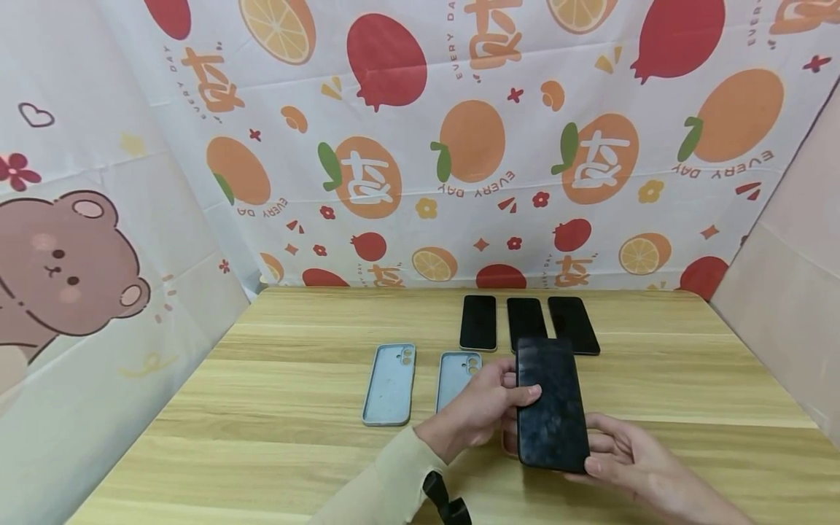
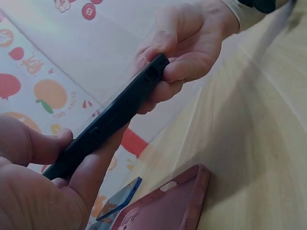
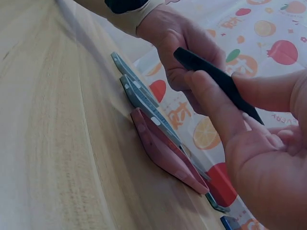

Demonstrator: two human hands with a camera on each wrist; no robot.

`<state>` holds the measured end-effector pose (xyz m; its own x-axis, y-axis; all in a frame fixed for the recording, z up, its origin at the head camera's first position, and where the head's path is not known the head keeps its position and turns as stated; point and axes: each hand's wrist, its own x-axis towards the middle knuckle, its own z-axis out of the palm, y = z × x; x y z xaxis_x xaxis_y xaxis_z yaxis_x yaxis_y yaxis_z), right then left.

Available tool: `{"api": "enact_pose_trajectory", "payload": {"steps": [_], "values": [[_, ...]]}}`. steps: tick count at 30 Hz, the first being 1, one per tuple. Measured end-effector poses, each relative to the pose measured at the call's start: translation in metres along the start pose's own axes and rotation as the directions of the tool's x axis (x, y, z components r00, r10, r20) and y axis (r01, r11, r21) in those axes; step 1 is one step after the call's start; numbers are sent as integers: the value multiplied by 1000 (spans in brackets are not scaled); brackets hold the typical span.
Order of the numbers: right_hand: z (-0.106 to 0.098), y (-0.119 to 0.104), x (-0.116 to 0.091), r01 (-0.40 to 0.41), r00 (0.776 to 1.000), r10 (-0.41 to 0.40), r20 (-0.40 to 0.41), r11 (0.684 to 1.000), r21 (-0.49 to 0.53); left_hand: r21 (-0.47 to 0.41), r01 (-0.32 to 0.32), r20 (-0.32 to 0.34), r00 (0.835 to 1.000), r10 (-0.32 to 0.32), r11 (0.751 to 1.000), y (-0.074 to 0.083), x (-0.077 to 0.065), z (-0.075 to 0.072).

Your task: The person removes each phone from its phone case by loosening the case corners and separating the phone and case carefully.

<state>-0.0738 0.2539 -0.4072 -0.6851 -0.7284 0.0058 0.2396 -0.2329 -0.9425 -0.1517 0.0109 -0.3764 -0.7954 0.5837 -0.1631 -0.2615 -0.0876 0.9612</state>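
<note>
A smartphone (image 1: 553, 408), dark and apparently in a black case, is held above the table by both hands. My left hand (image 1: 479, 402) grips its left edge, the thumb lying on the smudged front face. With thumb and fingers, my right hand (image 1: 633, 458) pinches the lower right corner. Seen edge-on in the left wrist view, the phone (image 2: 115, 112) has small cutouts along its dark side. Beneath it a pink phone case (image 3: 165, 153) lies on the table, mostly hidden in the head view.
Two light blue phone cases, one left (image 1: 389, 386) and one partly behind my left hand (image 1: 456, 373), lie on the wooden table (image 1: 275, 408). Farther back are three dark phones (image 1: 479, 322) in a row. Fruit-printed cloth (image 1: 407, 240) hangs along the table's far edge.
</note>
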Motion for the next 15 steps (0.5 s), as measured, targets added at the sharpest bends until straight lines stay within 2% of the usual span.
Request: {"api": "enact_pose_trajectory", "payload": {"steps": [11,15], "values": [[5,0,-6,-25,990,4,-141,988,-150,-52,5,-20,1000,-7,999,-2,2,3],[6,1,-3,47,996,-57,-69,990,-136,-84,9,-16,1000,-10,996,-2,0,2]]}}
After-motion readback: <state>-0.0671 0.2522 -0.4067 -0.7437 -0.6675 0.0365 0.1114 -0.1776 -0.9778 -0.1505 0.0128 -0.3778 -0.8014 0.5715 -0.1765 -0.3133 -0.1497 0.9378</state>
